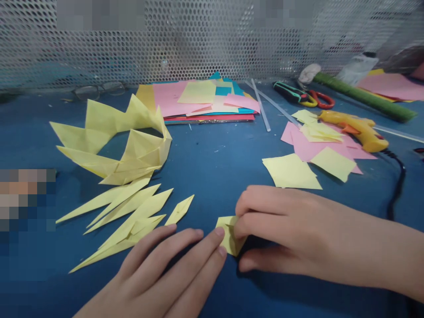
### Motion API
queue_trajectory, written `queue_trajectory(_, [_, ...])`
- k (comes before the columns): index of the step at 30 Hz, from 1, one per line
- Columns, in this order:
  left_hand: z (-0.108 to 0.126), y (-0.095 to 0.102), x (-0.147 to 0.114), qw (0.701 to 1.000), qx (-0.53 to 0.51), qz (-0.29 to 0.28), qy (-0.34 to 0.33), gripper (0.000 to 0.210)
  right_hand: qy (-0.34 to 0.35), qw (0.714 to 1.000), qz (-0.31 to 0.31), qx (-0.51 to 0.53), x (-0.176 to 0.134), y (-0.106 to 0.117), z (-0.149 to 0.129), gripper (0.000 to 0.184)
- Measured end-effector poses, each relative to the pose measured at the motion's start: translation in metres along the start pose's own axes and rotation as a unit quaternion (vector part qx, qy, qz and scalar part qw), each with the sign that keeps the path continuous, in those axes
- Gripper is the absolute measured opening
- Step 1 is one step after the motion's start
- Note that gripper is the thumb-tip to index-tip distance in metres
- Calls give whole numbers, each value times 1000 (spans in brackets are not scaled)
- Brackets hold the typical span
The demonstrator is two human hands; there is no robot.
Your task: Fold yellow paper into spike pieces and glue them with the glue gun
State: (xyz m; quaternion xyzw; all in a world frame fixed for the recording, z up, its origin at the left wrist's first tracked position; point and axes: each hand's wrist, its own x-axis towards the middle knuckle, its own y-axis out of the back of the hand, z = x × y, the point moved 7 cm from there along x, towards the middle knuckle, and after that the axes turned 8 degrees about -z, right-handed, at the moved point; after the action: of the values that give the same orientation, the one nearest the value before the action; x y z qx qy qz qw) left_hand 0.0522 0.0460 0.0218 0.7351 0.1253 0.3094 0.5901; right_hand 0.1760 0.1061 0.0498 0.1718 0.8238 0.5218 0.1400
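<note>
A small piece of folded yellow paper (pixel 229 236) lies on the blue table between my hands. My left hand (pixel 168 269) holds its left edge with the index fingertip and thumb close together, the other fingers stretched out on the table. On the right side, my right hand (pixel 291 234) has its curled fingers on the same paper and covers part of it; the thumb sits lower, near the table. Left of the paper rest a small folded yellow diamond (pixel 179 210) and several long pointed yellow paper pieces (pixel 132 216). Behind them stands a ring of pointed yellow paper (pixel 109 119).
Yellow paper squares (pixel 291 171) and pink sheets (pixel 308 148) lie at right, beside a yellow glue gun (pixel 356 126) with a black cord. Farther back are a coloured paper stack (pixel 168 97), clear glue sticks (pixel 260 106), scissors (pixel 321 99) and a green stick (pixel 364 97).
</note>
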Motion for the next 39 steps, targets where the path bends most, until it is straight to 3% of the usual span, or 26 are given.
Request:
queue_trajectory(6, [3,-3,-3,999,11,13,-30,39,-26,997,1,78,2,-5,5,11])
queue_trajectory(9, [5,-2,-3,999,14,5,-43,38,-3,1000,8,29,1,-5,0,9])
queue_trajectory(13, [5,-2,-3,999,20,7,-49,36,57,994,38,-83,-1,-4,-13,25])
queue_trajectory(16, [4,-3,-3,999,16,12,-44,35,63,991,58,-105,0,-5,-16,29])
queue_trajectory(27, [1,0,-8,999,20,19,-33,36,-46,989,105,91,5,-8,2,9])
queue_trajectory(39, [-1,-12,-15,999,4,-3,49,42,-18,991,84,98,6,-10,1,9])
